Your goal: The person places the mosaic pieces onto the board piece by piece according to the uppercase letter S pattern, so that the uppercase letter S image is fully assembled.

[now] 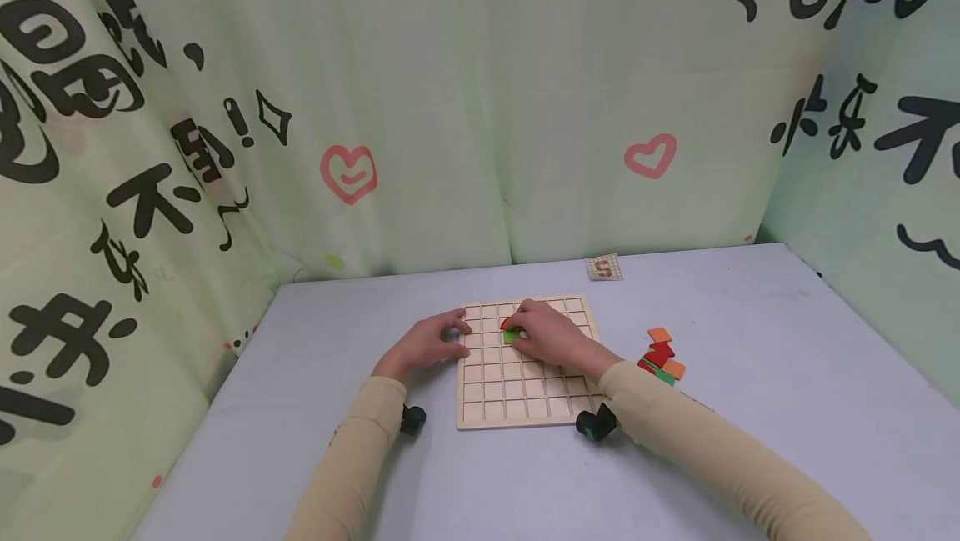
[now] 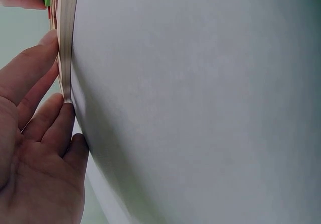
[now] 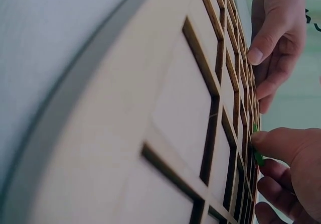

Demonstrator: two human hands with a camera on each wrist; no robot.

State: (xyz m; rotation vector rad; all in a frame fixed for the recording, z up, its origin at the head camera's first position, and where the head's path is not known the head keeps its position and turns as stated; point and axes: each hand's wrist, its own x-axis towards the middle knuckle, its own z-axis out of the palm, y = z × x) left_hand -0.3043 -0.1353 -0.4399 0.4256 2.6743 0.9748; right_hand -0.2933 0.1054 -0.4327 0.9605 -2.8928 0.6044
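A square wooden grid board [image 1: 490, 422] lies on the table. My left hand [image 1: 427, 343] is at its left edge, fingers spread; in the left wrist view the thumb and fingertips [image 2: 62, 113] touch the board's side and corner. With my right hand [image 1: 551, 333] I pinch a small green tile [image 1: 511, 336] over the upper-left cells. In the right wrist view the green tile [image 3: 258, 156] is between thumb and fingers, close on the grid. A red tile [image 1: 505, 324] shows beside it, partly hidden by the fingers.
Several loose orange, red and green tiles [image 1: 660, 355] lie in a heap right of the board, by my right forearm. A small printed card [image 1: 603, 267] sits at the table's back edge. A printed curtain [image 1: 450, 107] hangs behind and on both sides.
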